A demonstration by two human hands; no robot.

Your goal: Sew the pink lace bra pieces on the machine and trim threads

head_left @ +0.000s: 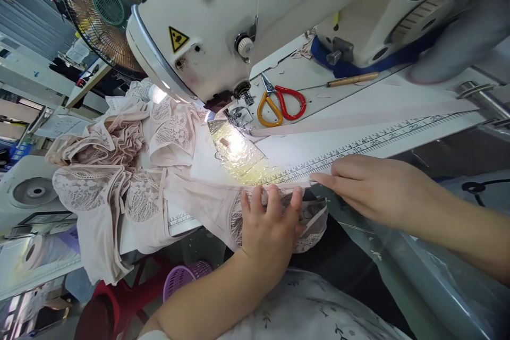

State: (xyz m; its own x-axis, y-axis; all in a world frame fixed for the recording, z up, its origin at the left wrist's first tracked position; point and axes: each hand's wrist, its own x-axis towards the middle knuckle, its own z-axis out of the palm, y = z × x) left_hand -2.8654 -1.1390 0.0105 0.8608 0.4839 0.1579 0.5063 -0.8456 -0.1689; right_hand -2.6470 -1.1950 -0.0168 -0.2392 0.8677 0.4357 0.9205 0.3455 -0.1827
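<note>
Left hand [271, 226] flat, fingers spread, pressing pink lace garment [207, 207] at near table edge; nothing pinched. Right hand [368, 186] flat, fingers together, tips on garment's folded hem just beside. Hem's long axis runs left-right along printed ruler tape [382, 141]. Presser foot [239, 116] lies far-left; left hand nearer.

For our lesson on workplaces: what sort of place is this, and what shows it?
Probably a garment sewing workshop: an industrial sewing machine, a heap of pink lace garments beside it, and scissors lying on the worktable.
</note>
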